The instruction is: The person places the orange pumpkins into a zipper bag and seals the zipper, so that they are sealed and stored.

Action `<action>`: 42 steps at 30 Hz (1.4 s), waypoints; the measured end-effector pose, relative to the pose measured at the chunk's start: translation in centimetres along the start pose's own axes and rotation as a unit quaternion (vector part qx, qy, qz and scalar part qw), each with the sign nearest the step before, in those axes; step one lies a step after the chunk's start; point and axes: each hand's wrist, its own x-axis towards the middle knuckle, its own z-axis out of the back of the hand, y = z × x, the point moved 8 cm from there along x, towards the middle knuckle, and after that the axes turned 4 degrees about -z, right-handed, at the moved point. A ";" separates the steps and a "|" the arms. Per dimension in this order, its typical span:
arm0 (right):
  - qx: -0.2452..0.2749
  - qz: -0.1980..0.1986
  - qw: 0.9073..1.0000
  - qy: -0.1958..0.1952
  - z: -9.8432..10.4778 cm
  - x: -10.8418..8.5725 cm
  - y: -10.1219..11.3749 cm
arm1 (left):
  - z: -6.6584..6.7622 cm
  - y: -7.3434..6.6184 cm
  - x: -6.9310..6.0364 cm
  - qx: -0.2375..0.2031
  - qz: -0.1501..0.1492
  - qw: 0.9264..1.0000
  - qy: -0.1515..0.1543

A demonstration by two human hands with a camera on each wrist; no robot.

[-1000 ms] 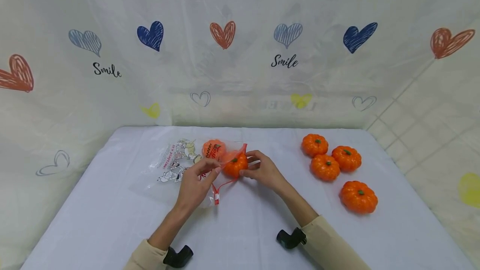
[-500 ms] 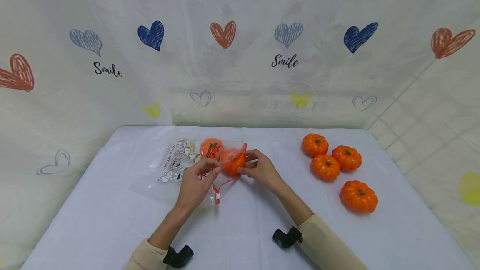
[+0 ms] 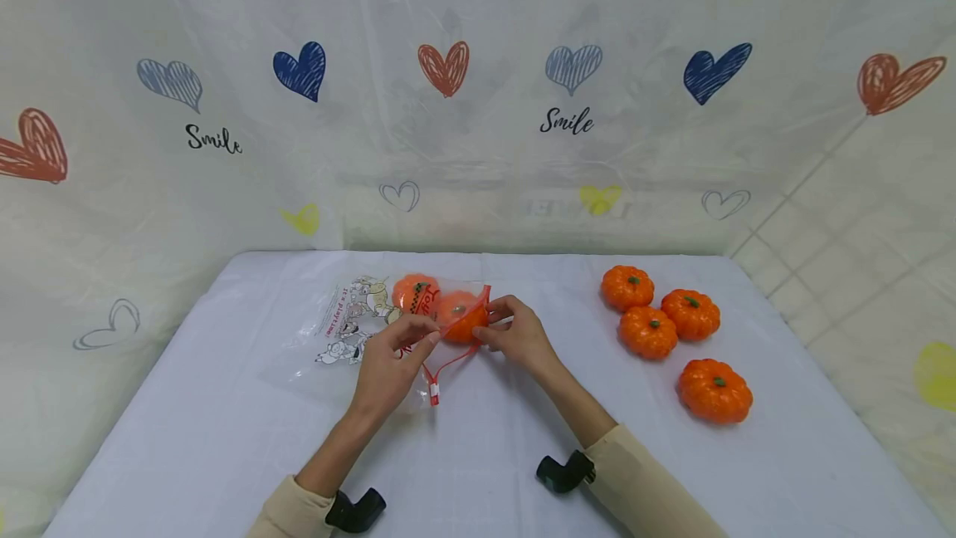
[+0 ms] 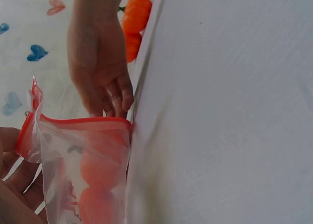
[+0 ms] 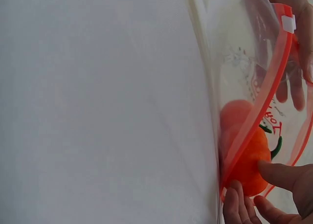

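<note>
A clear zip bag [image 3: 351,376] with a red slider edge and printed cartoon figures lies on the left half of the table. My left hand [image 3: 393,364] pinches the upper layer of its mouth and holds it raised. Inside is one small orange toy pumpkin [image 3: 413,292]. A second toy pumpkin [image 5: 254,160] sits in the mouth, mostly under the clear plastic. My right hand [image 3: 520,337] holds this one from the right. In the right wrist view the thumb [image 5: 281,174] touches its side, and the other fingers are low by the red edge.
Several more orange pumpkins stand at the right: three grouped at the back, including one pumpkin [image 3: 648,334], and a separate pumpkin [image 3: 714,393] nearer the front. The white table [image 3: 478,471] ends at a wall sheet [image 3: 478,156] printed with hearts.
The pumpkin in my right hand has slid left, deeper into the bag mouth. The pumpkin inside has shifted slightly left. My left hand stays in place on the bag.
</note>
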 end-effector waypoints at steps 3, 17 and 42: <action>0.008 0.004 1.000 -0.006 0.0 0.1 0.0 | 0.0 0.1 0.0 -0.001 0.002 1.000 0.000; 0.043 0.005 0.999 0.030 0.3 -0.2 0.1 | 0.1 0.3 0.1 0.001 0.003 1.000 -0.003; -0.054 0.021 0.998 0.002 8.1 -1.9 -0.4 | 0.1 0.6 0.0 0.000 0.017 1.000 -0.003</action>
